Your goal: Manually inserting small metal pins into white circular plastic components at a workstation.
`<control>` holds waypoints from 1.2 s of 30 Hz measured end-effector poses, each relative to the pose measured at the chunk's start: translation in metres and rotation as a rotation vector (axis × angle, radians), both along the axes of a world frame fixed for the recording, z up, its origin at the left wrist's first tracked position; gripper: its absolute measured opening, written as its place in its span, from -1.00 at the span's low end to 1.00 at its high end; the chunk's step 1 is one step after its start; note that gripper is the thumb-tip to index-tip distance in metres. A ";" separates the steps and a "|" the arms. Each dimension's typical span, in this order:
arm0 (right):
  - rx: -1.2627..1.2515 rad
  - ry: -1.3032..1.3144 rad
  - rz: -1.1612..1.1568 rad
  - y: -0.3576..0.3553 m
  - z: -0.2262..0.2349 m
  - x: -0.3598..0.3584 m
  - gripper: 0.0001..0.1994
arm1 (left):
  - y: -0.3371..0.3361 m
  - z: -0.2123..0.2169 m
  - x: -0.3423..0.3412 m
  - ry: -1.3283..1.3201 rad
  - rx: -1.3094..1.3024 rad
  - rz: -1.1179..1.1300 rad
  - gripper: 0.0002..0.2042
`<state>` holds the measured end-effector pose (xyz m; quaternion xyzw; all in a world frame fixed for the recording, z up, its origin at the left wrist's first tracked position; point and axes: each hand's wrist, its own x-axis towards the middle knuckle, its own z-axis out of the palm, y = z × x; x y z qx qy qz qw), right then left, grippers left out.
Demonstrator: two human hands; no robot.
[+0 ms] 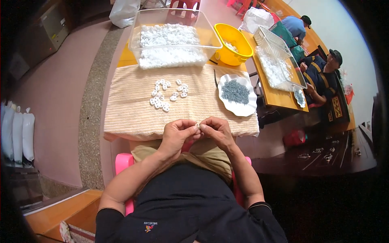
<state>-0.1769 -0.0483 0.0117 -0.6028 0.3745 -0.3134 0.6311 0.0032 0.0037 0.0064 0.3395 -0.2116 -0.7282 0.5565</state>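
The left hand (176, 133) and the right hand (216, 130) meet just past the near edge of the table (125, 60), above the lap. The fingers of both hands are pressed together at the tips, pinching one small white piece (197, 126) between them. It is held close and low, likely so the person can see it well and work on it with both hands.

On the tan cloth (133, 109) that covers the table, a little heap of white pieces (167, 95) lies in the middle, near enough to grab. The soft cloth likely keeps them from rolling off.

At the far edge stands a clear tub (202, 30) full of many more white bits. Right of it is a yellow bowl (239, 44).

Near the right edge sits a white wavy plate (247, 109) with a pile of small grey bits (235, 92), kept apart from the white ones.
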 end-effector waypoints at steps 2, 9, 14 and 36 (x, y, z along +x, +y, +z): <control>0.037 -0.033 0.000 0.000 0.000 0.001 -0.85 | 0.000 0.000 0.000 0.008 0.001 0.000 -0.87; 0.116 -0.112 -0.068 0.002 0.002 0.002 -0.80 | 0.000 0.007 0.003 0.023 0.007 0.011 -0.86; 0.218 -0.219 -0.112 -0.002 0.001 0.000 -0.77 | 0.000 0.011 0.004 0.049 0.008 0.005 -0.87; -1.039 0.549 0.187 -0.067 0.010 0.101 -0.81 | 0.020 0.048 0.008 0.232 -0.074 -0.013 -0.88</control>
